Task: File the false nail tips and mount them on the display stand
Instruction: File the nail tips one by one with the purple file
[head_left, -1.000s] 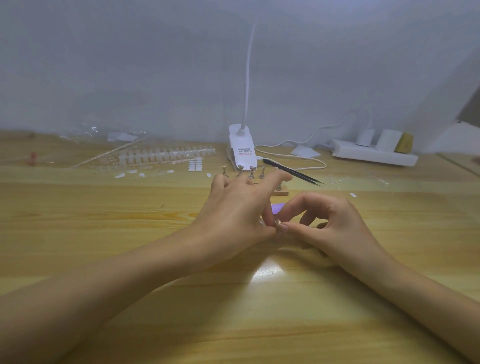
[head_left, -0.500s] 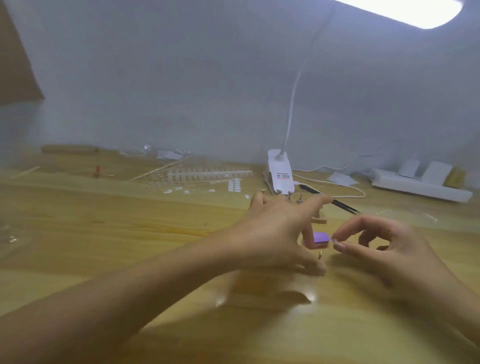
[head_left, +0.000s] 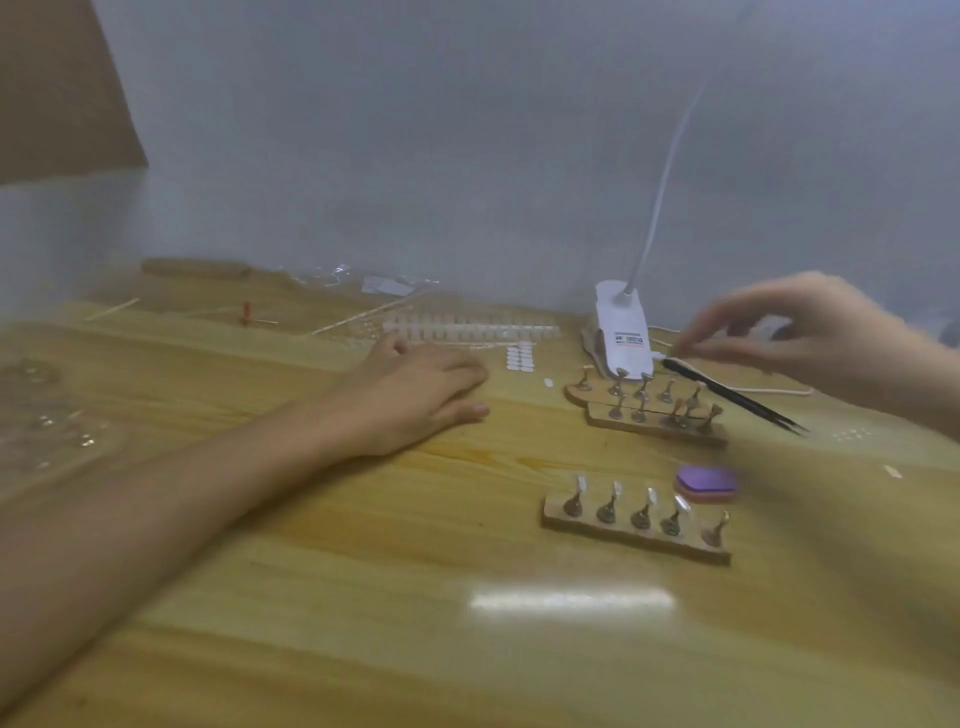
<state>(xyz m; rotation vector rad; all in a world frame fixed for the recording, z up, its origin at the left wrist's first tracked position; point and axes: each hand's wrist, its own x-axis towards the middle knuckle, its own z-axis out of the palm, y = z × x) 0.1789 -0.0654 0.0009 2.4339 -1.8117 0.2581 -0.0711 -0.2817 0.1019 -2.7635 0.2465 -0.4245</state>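
Note:
A wooden display stand (head_left: 634, 535) lies near the table's middle with five metal pegs. Clear nail tips sit on several of them; the rightmost peg looks bare. A purple filing block (head_left: 707, 483) lies just behind its right end. Two more wooden stands (head_left: 654, 423) with bare pegs lie farther back. My left hand (head_left: 415, 395) rests flat on the table, fingers straight, beside a long strip of false nail tips (head_left: 467, 330). My right hand (head_left: 795, 338), blurred, has its thumb and index fingertip at the back end of the black tweezers (head_left: 737, 397); whether they pinch it is unclear.
A white clip lamp (head_left: 623, 332) with its cable stands at the back against the wall. A small sheet of white adhesive dots (head_left: 519, 358) and a loose nail tip (head_left: 548, 383) lie near it. Clear plastic bags (head_left: 47, 415) sit at the far left.
Both hands have left the near stand. My left hand moved back and left to the nail strip; my right hand moved back and right to the tweezers. The stand and purple block are now uncovered.

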